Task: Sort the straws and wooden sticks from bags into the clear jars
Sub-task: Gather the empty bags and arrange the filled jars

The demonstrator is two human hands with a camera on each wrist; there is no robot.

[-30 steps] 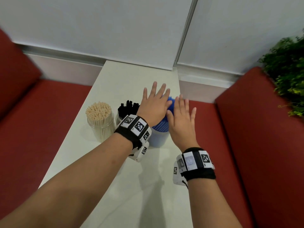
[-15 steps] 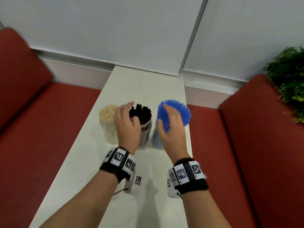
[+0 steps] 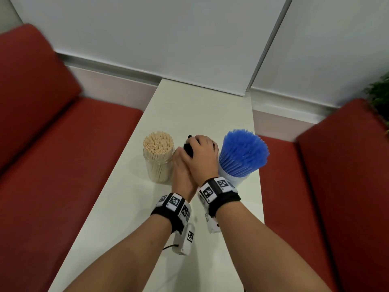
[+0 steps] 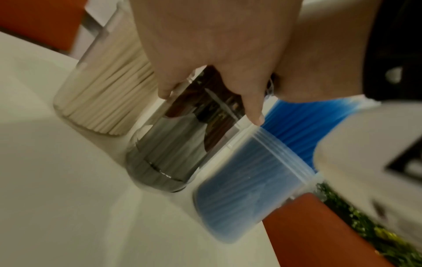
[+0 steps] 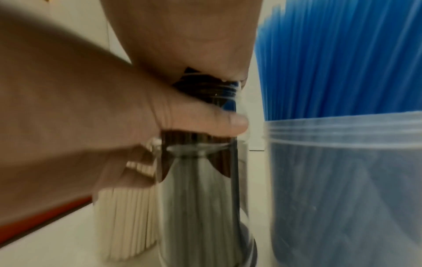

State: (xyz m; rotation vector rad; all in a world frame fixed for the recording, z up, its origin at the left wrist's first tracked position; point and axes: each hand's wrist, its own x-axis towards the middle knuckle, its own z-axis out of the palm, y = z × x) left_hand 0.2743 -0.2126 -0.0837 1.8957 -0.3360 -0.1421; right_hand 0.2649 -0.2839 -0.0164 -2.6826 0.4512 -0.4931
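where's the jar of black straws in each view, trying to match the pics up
Head: the jar of black straws is mid-table, mostly hidden under both hands, between the beige and blue jars.
Left wrist: centre of frame, leaning, fingers on its rim.
Right wrist: centre, upright, a thumb across its neck.
Shared landmark: the jar of blue straws, immediately to its right in every view.

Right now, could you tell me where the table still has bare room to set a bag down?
The far table between the jars and the wall is bare, as is the near stretch on either side of the forearms. The middle is crowded: the beige-stick jar, the black-straw jar under both hands, and the blue-straw jar stand almost side by side.
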